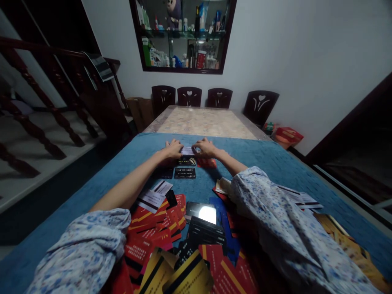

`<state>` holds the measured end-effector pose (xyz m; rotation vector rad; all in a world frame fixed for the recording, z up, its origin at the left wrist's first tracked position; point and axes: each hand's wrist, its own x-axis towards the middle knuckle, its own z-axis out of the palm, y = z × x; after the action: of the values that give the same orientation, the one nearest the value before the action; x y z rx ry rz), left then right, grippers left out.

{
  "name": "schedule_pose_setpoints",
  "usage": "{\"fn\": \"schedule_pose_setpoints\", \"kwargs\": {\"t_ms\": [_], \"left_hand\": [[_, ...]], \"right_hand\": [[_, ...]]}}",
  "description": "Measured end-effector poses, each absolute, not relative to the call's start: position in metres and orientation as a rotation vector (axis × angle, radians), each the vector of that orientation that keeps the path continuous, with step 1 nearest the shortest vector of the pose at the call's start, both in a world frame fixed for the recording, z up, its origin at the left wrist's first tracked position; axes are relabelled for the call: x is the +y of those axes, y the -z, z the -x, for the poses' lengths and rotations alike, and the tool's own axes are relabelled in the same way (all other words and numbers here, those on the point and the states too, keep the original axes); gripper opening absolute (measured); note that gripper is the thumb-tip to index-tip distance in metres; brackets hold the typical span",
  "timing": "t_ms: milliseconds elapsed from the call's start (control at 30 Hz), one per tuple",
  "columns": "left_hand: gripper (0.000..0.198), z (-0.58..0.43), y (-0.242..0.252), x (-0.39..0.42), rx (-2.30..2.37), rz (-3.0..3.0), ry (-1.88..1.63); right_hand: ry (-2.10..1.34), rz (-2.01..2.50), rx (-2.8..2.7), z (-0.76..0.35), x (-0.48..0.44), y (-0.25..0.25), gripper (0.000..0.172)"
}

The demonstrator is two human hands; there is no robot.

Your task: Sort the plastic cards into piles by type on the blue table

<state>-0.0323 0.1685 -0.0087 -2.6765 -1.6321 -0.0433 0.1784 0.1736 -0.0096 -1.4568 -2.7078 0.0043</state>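
Observation:
Both arms reach forward over the blue cloth. My left hand [174, 148] grips the left end of a pale card [188, 151], and my right hand [205, 148] has its fingers closed at the card's right end. Just nearer than the pale card lies a black card with a gold mark [186, 161]. An orange-red card [206, 163] rests below my right hand. Closer still, a black card with white print [185, 173] lies flat, with a dark card [165, 173] to its left, partly behind my left forearm.
Red cards [147, 220], gold cards [190, 277], black cards [206, 232] and a blue item [225, 220] are heaped at the near edge. White striped cards [303, 199] and golden cards [346, 241] lie right. Beyond the blue cloth [241, 155] stand several chairs [219, 98].

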Motion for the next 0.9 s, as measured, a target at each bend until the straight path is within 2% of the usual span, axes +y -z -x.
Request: {"fn": "schedule_pose_setpoints", "kwargs": {"t_ms": [367, 900], "left_hand": [[0.022, 0.027, 0.013, 0.182, -1.691, 2.691, -0.141], [0.026, 0.028, 0.013, 0.183, -1.730, 2.669, -0.156]], "right_hand": [[-0.060, 1.534, -2.741, -0.176, 0.180, 0.012, 0.044], [0.015, 1.488, -2.809, -0.171, 0.177, 0.012, 0.035]]}}
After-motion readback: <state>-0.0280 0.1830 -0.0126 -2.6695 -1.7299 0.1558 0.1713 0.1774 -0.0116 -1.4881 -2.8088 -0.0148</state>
